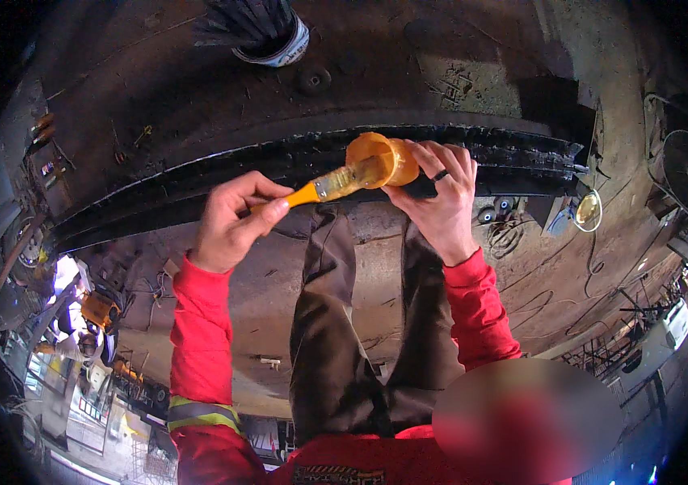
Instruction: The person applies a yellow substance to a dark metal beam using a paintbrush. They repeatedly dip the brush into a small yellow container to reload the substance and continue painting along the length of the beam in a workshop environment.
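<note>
My left hand (239, 217) is closed round the yellow handle of a paintbrush (336, 184), thumb on top. The brush points to the right, its bristle end inside the mouth of a small orange cup (405, 164). The cup lies tilted on its side with its opening toward the brush. Round the cup's far side curl the fingers of my right hand (445, 194), a dark ring on one of them. Below both hands, a long black metal beam (271, 167) runs across the view.
A bucket (286, 50) of dark rods stands at the far side, beside a dark round disc (314, 78). Cables (509, 237) and small round parts (487, 214) lie on the floor to the right. Machinery with an orange body (100, 309) is at the left.
</note>
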Available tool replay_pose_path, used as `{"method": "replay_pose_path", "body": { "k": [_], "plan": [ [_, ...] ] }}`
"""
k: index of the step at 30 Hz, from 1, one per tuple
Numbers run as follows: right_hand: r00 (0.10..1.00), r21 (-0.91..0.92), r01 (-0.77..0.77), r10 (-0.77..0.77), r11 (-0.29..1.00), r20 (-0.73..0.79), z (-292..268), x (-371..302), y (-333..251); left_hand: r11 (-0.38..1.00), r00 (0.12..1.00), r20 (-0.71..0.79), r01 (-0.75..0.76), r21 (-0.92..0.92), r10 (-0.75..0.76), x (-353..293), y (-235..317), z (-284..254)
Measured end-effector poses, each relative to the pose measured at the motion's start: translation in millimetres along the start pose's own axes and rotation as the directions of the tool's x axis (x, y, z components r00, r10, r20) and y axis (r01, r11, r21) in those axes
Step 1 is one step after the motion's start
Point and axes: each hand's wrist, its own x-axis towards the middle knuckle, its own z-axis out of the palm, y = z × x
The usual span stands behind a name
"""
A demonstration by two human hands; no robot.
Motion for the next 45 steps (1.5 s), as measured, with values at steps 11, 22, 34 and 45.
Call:
{"method": "replay_pose_path", "body": {
  "k": [11,22,34,45],
  "plan": [
    [0.998,-0.051,-0.05,0.048,0.997,-0.034,0.9,22.8,-8.9,0.993,0.998,0.057,0.014,-0.118,-0.008,-14.9,-7.5,-30.9],
    [0.992,-0.035,-0.124,0.123,0.992,-0.032,6.5,26.7,0.7,0.804,0.888,-0.209,-0.46,-0.377,0.41,-46.7,16.5,-58.2],
    [0.903,0.123,-0.343,0.363,0.931,-0.228,7.8,-11.4,35.1,0.824,0.979,-0.102,-0.093,0.559,0.179,3.5,-16.3,-28.0],
    [0.872,0.417,-0.291,0.418,0.861,-0.254,39.1,-0.6,65.8,0.546,0.994,-0.008,-0.051,0.836,0.106,90.6,-99.6,-2.9]
  ]
}}
